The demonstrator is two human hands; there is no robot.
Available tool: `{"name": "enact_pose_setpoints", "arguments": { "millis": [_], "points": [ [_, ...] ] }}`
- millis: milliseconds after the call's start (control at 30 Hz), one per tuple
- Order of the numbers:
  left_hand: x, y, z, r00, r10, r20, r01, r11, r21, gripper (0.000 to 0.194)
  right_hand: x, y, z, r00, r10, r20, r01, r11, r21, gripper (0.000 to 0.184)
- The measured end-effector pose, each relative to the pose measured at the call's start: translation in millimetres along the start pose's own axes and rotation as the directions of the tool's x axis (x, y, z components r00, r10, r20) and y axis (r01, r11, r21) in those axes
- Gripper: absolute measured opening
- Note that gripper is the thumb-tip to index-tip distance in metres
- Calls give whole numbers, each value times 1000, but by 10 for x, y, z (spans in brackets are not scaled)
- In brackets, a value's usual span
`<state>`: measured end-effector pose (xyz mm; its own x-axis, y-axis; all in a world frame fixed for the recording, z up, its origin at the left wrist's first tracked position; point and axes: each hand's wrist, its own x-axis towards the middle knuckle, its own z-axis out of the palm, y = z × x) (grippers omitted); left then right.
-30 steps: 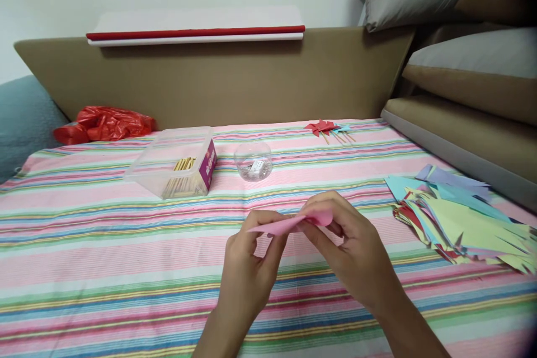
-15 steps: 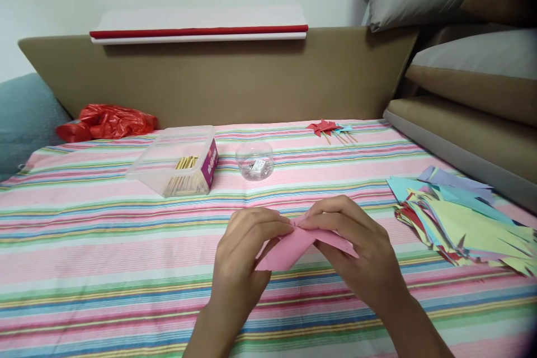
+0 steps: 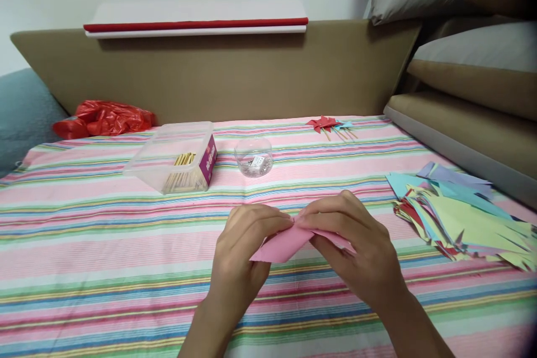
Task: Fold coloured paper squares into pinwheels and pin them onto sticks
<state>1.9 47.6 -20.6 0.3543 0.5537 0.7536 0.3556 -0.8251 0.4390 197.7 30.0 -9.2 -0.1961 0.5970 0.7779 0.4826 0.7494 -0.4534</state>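
A piece of pink paper [image 3: 283, 246], bent into folds, is held up over the striped cloth [image 3: 126, 268] between my two hands. My left hand [image 3: 243, 246] pinches its left part, fingers on top and thumb underneath. From the other side my right hand [image 3: 356, 240] grips the paper, its fingertips meeting those of the left at the middle fold. The fingers cover much of the paper's upper edge. Beyond the hands stands a round clear tub [image 3: 254, 159] with small metal bits and a white label in it.
A clear plastic box [image 3: 168, 148] with short wooden sticks lies at left, near a red plastic bag [image 3: 113, 117]. Red and blue paper pinwheels [image 3: 325, 124] on sticks lie at the back. Cut coloured paper [image 3: 465, 218] is heaped at right beside stacked cushions [image 3: 465, 140].
Both hands still hold the pink paper; its left flap has shifted slightly up and left, and the fingertips have drawn closer over the middle. The camera view has tilted a little downward.
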Motion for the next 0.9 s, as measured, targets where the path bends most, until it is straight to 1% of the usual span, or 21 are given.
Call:
{"name": "enact_pose_setpoints", "arguments": {
  "millis": [200,267,367,500,600,667,733,800,833,900],
  "points": [
    [5,-10,-5,1000,4,-3,-4,1000,15,32,24,-13,-10,1000,4,11,-4,1000,-4,24],
    [5,-9,-7,1000,23,-20,-22,1000,21,33,30,-20,-14,1000,-12,2,12,1000,-2,25],
    [7,-15,-10,997,39,-69,-34,996,80,37,-9,-18,-9,998,-65,-10,64,995,-81,29],
    [25,-64,-10,986,-13,-168,51,974,221,42,-131,3,39,989,-141,-49,121,950,-288,40],
    [39,-137,-14,972,-60,-227,125,950,285,43,-179,16,95,983,-163,-86,124,929,-348,44],
    [43,-194,-46,965,-93,-247,172,932,320,38,-163,25,123,981,-163,-105,117,929,-351,45],
    [41,-244,-136,955,-136,-264,227,907,355,29,-120,45,136,976,-157,-153,97,936,-338,43],
    [37,-280,-309,931,-178,-319,299,871,389,23,-73,81,141,971,-119,-208,51,950,-309,38],
    [39,-293,-429,911,-197,-362,344,847,405,21,-54,106,144,970,-85,-228,16,957,-291,35],
    [71,-326,-718,856,-220,-467,441,782,441,18,-32,159,154,970,5,-243,-66,967,-245,30]
  ]
}}
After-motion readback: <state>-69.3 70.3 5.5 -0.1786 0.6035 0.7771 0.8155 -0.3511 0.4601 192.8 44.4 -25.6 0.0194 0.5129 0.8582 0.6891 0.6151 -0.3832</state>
